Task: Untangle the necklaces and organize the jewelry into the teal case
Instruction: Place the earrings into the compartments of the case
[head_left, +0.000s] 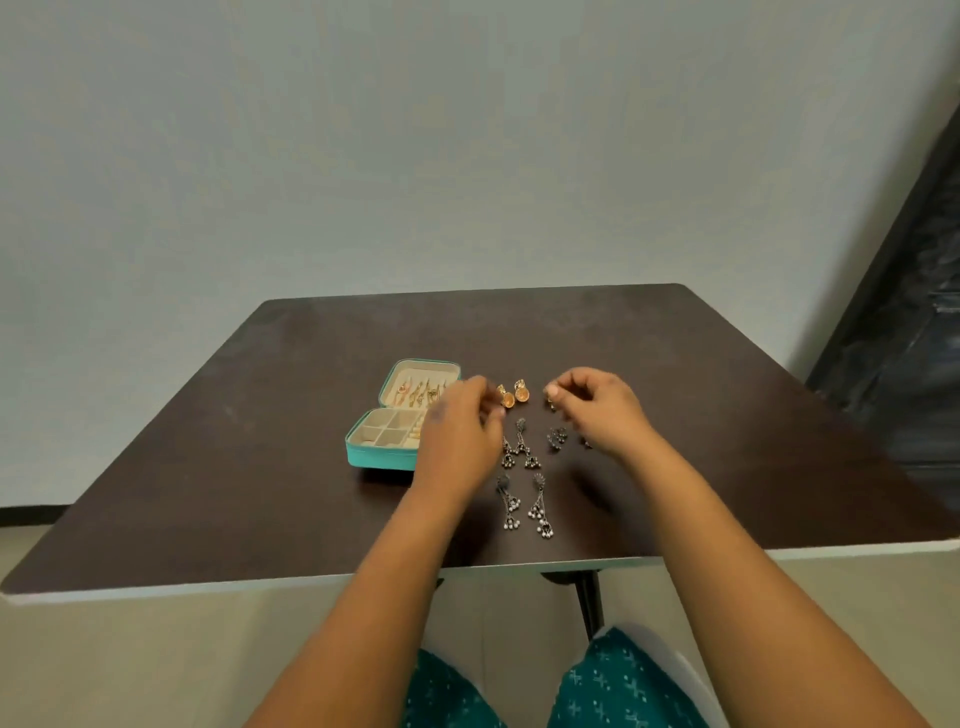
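The teal case (382, 451) lies open on the dark surface (260, 467), left of the earrings. The left hand (460, 434) hovers beside it with fingers curled; whether its grip holds anything cannot be told. The right hand (597, 410) hovers over the dark earrings (524, 504), its grip pinched at something too small to identify.

We see the jewelry case (387, 439) lying open on the desk (208, 441), left of centre, its lid (420, 384) raised at the far side with several pieces held in it. Just right of the lid lie two round earrings (513, 395) side by side. Nearer us lies a pair of drop earrings (519, 447), and nearer still a longer pair of tassel earrings (524, 506). Right of the drop earrings lies a small hoop pair (557, 439). Our left hand (460, 436) hovers over the case's right edge; our right hand (597, 410) hovers right of the round earrings.
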